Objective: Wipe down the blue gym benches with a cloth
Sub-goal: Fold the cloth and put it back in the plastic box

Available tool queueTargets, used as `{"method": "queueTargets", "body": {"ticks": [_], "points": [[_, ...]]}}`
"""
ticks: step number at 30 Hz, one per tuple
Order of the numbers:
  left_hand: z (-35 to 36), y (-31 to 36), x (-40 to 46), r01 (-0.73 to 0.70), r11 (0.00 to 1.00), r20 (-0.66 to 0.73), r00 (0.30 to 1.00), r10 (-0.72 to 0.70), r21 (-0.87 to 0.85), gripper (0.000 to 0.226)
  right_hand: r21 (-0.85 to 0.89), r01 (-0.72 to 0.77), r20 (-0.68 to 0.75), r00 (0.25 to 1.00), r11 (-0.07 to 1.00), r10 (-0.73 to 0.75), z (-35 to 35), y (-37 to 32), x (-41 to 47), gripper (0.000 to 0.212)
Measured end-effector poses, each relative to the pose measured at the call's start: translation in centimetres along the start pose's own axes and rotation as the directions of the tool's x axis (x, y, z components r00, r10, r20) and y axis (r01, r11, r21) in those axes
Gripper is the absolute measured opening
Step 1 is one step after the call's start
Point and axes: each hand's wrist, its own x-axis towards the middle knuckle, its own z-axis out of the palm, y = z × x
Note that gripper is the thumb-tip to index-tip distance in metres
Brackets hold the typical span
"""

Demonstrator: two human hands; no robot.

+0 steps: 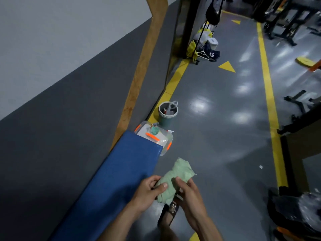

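Both hands, left hand [147, 192] and right hand [189, 195], grip a green cloth [175, 178] beside the blue bench [118, 171].

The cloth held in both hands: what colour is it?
Pale green. The cloth, gripped by the left hand and right hand, shows in the head view.

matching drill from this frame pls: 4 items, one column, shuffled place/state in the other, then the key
Items:
1. green cloth
2. blue bench
3. grey bin
4. clear box with orange clips

Places/states:
A. on the floor just past the bench's far end
B. held in both hands, off the bench
C. runs along the grey wall
D. stands on the floor by the yellow line, bag inside

Pairs: 1-B, 2-C, 3-D, 4-A
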Motion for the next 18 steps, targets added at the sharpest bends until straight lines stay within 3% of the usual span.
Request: {"method": "queueTargets", "body": {"ticks": [4,10,14,18], "points": [[3.2,1.9,8.8,0.048,0.999,-0.094,0.994,-0.046,0.016,0.018,-0.12,-0.073,0.09,0.992,0.99,0.084,-2.3,-3.9,8.1,0.031],[4.3,4.9,18.1,0.114,0.993,-0.173,0.979,-0.105,0.043,0.036,-0.18,-0.051,0.033,0.998,0.982,0.058,-4.0,-9.3,19.9,0.043],[3.9,6.0,24.6,0.139,0.99,-0.211,0.968,-0.138,-0.009,0.015,-0.242,-0.022,0.014,1.0,0.97,0.027,-4.6,-11.4,26.8,0.046],[2.3,5.2,31.1,0.183,0.981,-0.292,0.937,-0.194,-0.064,0.015,-0.343,-0.058,-0.02,0.998,0.938,0.054,-6.1,-12.7,33.8,0.046]]}}
